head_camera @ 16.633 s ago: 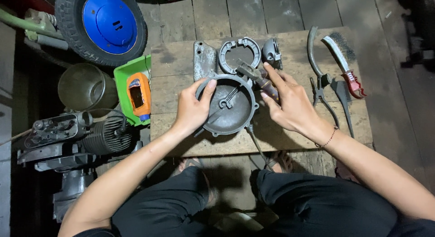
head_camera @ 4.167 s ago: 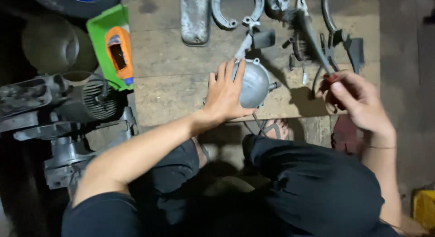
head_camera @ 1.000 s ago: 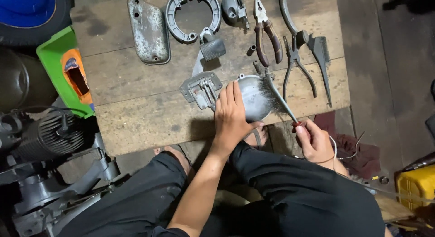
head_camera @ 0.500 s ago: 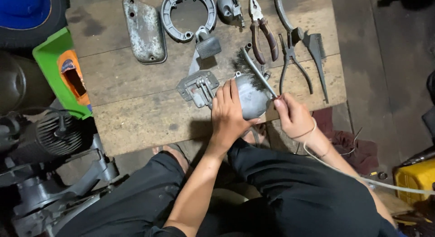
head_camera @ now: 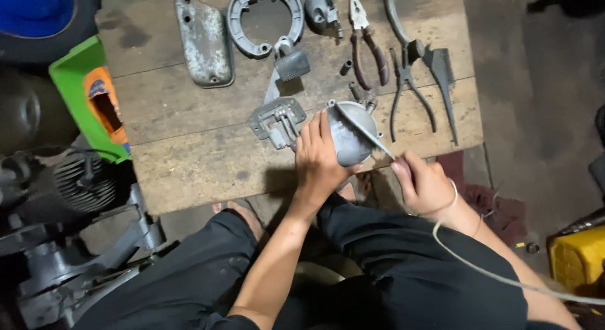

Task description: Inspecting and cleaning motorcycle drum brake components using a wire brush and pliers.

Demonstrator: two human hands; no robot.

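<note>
Two hands work at the round metal cover (head_camera: pixel 348 138) near the wooden board's (head_camera: pixel 189 160) front edge: left hand (head_camera: pixel 318 155) stays flat on it; right hand (head_camera: pixel 423 184), now drawn off the board, grips a screwdriver (head_camera: pixel 364 129) whose shaft has swung across the cover.

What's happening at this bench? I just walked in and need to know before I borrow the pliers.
A seated person steadies a rounded grey metal housing at the near edge of a wooden board with the left hand. The right hand holds a long thin tool laid across the housing. The pliers lie untouched farther back, beside a brake shoe ring, a flat metal cover and long-nose pliers. A small engine sits left of the board.
</note>
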